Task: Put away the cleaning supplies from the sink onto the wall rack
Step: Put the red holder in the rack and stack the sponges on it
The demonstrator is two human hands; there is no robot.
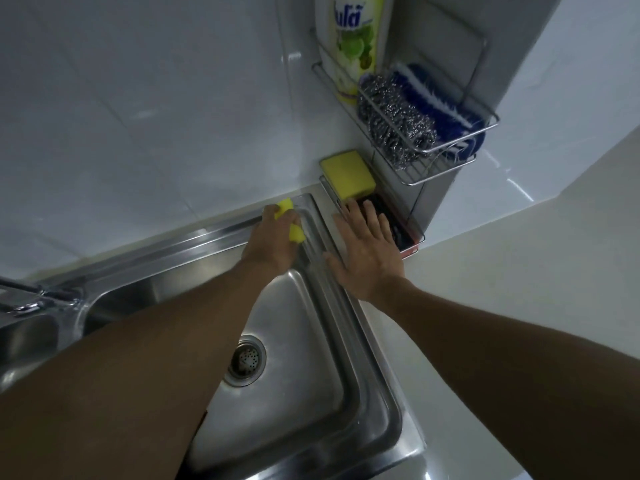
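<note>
My left hand (277, 233) grips a yellow sponge (294, 232) at the back right corner of the steel sink (374, 386), on its rim. My right hand (367, 251) lies flat with straight fingers over the sink's right rim, fingertips reaching the lower tray (412, 242) of the wall rack (450, 168). A second yellow sponge (348, 174) sits at the far end of that lower tray. The rack's upper basket holds a steel wool scrubber (394, 123), a blue brush (443, 112) and a dish soap bottle (356, 46).
A faucet (38, 294) stands at the left between two sink basins. The drain strainer (246, 362) is in the right basin. White tiled wall runs behind, a white pillar (526, 81) beside the rack, and white counter (519, 289) to the right.
</note>
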